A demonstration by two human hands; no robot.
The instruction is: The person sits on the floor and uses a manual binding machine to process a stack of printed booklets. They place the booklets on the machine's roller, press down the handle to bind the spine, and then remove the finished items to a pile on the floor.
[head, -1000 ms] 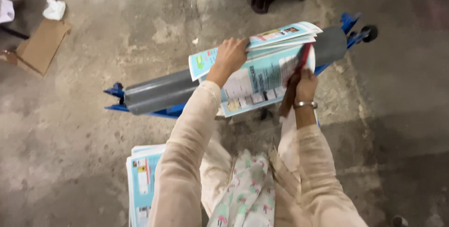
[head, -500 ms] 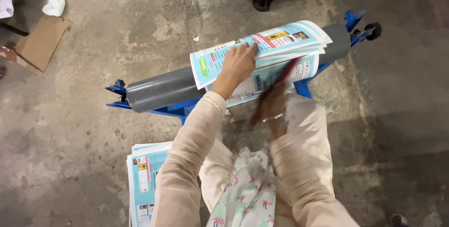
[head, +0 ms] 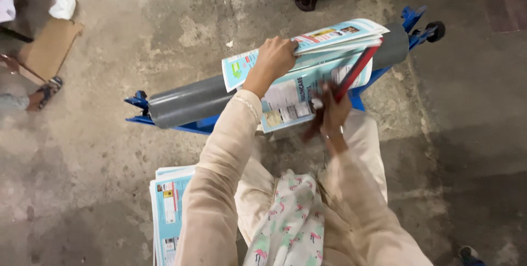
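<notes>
Left hand lies flat, fingers spread and curled over the upper edge of a stack of printed sheets, pinning them against the grey pipe; it presses rather than grips. That pipe lies across a blue stand on the bare concrete floor, and the sheets drape over its right-hand half, the lower ones hanging down the near side of the pipe. Right hand, just below the pipe on the near side, is closed around the lower end of a red stick, which slants up across the draped paper towards the pipe's right end. That hand is blurred, so how its fingers sit I can only guess.

By the look of it, the paper is being creased or smoothed around the pipe, held by one hand while the stick works across it. The next stroke would call for steady pressure from the left hand so the stack does not slide, and the stick kept flat to the sheets.

A second pile of sheets lies on the floor, well below the pipe's left end. Far left of the pipe sit a piece of cardboard and a sandalled foot.
</notes>
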